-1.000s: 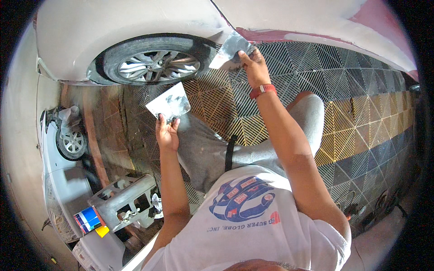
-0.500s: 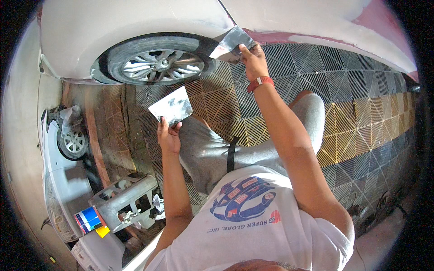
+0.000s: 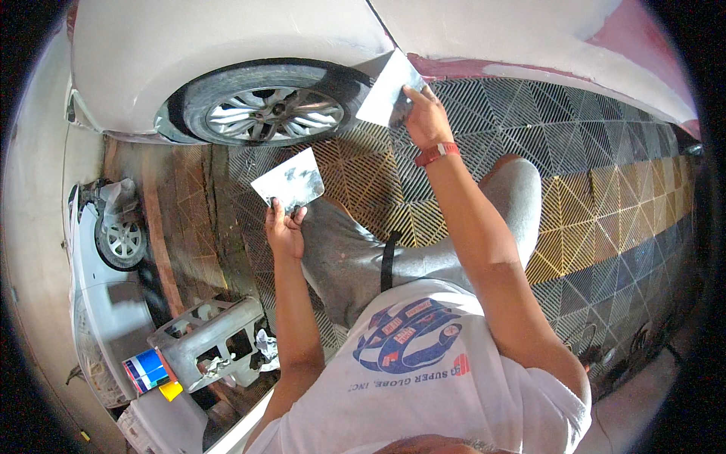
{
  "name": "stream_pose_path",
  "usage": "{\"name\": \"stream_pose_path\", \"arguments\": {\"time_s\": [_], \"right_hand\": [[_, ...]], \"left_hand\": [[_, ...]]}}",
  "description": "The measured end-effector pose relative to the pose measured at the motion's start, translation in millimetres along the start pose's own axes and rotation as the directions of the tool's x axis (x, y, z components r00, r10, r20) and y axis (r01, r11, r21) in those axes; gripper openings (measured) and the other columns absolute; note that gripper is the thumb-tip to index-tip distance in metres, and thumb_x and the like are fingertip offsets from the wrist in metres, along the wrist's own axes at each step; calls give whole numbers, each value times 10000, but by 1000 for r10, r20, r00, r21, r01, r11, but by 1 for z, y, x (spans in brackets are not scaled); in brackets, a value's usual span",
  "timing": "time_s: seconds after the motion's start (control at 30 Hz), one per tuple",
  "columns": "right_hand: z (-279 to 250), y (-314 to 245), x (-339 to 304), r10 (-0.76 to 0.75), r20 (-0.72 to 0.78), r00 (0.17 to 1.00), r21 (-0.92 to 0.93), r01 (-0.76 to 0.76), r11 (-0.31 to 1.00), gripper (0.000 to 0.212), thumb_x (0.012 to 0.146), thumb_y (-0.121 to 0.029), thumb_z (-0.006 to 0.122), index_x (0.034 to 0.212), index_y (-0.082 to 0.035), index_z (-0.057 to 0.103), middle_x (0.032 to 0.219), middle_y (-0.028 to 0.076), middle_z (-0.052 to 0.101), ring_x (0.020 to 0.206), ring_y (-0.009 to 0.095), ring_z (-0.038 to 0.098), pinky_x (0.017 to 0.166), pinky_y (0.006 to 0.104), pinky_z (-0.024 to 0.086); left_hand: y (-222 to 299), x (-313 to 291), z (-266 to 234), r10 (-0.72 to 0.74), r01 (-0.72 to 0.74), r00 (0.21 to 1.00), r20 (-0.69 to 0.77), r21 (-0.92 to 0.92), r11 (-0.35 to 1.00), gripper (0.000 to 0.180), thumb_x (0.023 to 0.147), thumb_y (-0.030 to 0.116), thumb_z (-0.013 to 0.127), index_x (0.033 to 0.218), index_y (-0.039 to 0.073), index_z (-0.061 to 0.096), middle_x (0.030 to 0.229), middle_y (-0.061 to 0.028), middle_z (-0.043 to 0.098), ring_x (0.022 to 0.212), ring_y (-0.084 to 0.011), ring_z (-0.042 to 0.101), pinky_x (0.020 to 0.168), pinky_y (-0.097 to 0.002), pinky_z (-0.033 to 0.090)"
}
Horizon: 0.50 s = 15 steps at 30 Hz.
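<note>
1. Nearest is the wearer's white T-shirt (image 3: 412, 378), with a blue and red graphic printed on the front. Beyond its hem come grey shorts (image 3: 340, 265), a dark cord hanging at the waist.
2. Of the two hands, the left hand (image 3: 285, 231) is raised above the thigh on its own side. Thumb and fingers pinch the near edge of a thin, four-sided plate (image 3: 291, 180); its pale upper face carries dark grey smears, and the rest of it projects away from the fingertips.
3. The right hand (image 3: 428, 119) reaches farther out, a red wristband (image 3: 436, 154) around its wrist. It grips a second flat plate (image 3: 390, 87) by one side, thumb on the upper face. This plate is tilted and bright, darker near the thumb. Its far corner overlaps the car's lower edge in view; whether they touch cannot be told.
4. To the left, a grey stand (image 3: 227, 333) with rectangular cutouts has a blue, white and red can (image 3: 148, 371) at its outer end, a yellow piece (image 3: 171, 390) just beside the can.
5. Ribbed floor tiles (image 3: 590, 200) in grey and yellow spread beneath.
6. Beyond the plates are a spoked car wheel (image 3: 276, 113) and a whitish car body (image 3: 227, 30), patched with dark red on the right.
7. At far left, another car shows a silver wheel (image 3: 123, 238).
</note>
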State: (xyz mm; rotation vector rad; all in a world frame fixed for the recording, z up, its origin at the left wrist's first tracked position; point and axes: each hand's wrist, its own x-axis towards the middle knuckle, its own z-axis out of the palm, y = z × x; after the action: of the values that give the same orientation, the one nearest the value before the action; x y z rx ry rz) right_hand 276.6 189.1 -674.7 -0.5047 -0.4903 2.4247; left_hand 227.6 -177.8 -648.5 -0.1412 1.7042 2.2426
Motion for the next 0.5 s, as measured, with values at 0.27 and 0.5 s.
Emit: {"name": "stream_pose_path", "arguments": {"time_s": [0.27,0.5], "right_hand": [[-38,6,1,71,-161,984,8,-70,997,228,916,-50,664,1141,-35,634,1026,58,684,904,217,681,784,357,561],[-31,0,-3,32,-176,984,-20,-36,999,255,904,-34,680,1154,-32,630,1059,50,697,943,203,672,833,359,552]], "left_hand": [[-3,3,-4,-16,17,1000,8,-39,999,368,1059,324,619,1321,73,560,1255,-44,655,1068,-168,674,777,-324,639],[-4,3,-3,-20,20,1000,4,-41,999,368,1046,341,644,1305,86,582,1254,-42,654,1079,-178,654,806,-349,619]]}}
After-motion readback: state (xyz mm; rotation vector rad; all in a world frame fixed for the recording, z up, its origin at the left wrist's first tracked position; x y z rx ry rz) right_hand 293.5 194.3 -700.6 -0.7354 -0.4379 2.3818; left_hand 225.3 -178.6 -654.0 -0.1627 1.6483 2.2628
